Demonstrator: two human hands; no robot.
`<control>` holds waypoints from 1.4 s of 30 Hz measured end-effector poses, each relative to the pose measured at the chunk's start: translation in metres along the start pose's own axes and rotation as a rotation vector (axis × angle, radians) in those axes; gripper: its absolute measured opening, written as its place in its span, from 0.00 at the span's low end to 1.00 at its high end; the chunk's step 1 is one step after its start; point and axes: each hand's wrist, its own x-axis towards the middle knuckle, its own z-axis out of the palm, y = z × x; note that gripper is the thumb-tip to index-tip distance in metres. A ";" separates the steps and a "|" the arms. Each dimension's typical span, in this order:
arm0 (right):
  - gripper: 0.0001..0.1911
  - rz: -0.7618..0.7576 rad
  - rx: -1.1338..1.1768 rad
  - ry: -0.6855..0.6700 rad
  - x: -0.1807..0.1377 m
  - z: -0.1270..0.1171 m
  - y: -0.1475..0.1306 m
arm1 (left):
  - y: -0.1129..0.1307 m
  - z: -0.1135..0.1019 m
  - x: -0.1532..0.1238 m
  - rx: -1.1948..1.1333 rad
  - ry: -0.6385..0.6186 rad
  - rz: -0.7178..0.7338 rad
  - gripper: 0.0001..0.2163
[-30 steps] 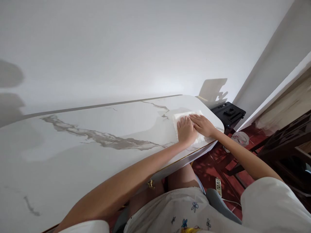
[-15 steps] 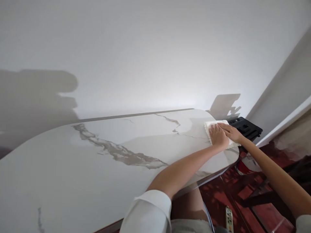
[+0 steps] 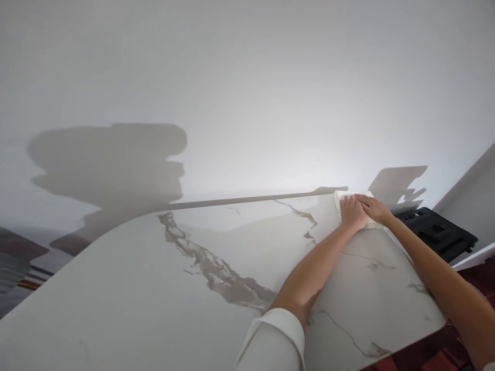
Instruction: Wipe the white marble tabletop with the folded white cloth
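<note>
A white cloth (image 3: 338, 202) lies at the far right corner of the marble-patterned table (image 3: 371, 283), close to the wall. My left hand (image 3: 353, 212) holds the cloth against the tabletop, its fingers bent over it. Beside it, my right hand (image 3: 374, 208) also presses the cloth down with its fingers together, the tips touching the left hand. Both hands cover much of the cloth.
A pale wall (image 3: 247, 103) rises behind the table's far edge and carries dark shadows. Past the right end stands a black case-like object (image 3: 444, 234). Red flooring (image 3: 419, 355) shows below the front edge.
Both hands and the cloth have moved from the table's right end toward its back edge by the wall. The view has swung left, and the floor at lower right is mostly out of sight.
</note>
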 end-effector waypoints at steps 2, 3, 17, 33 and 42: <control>0.25 -0.022 -0.021 -0.007 0.017 0.007 -0.012 | -0.018 -0.008 0.004 0.011 0.005 -0.013 0.25; 0.25 -0.037 -0.027 -0.008 0.025 0.011 -0.021 | -0.027 -0.013 0.004 0.022 0.006 -0.021 0.25; 0.25 -0.273 0.011 -0.142 0.114 0.073 -0.260 | -0.242 -0.153 -0.106 0.263 -0.043 -0.150 0.26; 0.23 -0.329 0.199 -0.030 0.137 0.151 -0.568 | -0.441 -0.318 -0.277 0.332 0.003 -0.348 0.27; 0.27 -0.397 0.197 -0.038 0.052 0.125 -0.629 | -0.423 -0.334 -0.383 0.360 0.018 -0.363 0.29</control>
